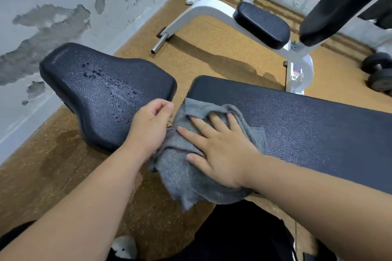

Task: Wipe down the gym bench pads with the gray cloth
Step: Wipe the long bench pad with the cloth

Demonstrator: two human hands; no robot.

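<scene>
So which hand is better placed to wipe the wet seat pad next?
Probably the right hand: it lies flat on the gray cloth, beside the seat pad with its droplets. The left hand is nearer but only pinches the cloth's edge.

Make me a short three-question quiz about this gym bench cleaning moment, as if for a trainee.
1. True or false: the right hand lies flat on the gray cloth.
2. Which pad shows water droplets? A. the seat pad B. the long back pad C. the small pad on the white frame
3. Fill in: the left hand is at the cloth's ____ edge, by the gap between the two pads.

Key:
1. True; the fingers are spread on the cloth at the end of the long back pad.
2. A
3. left
</scene>
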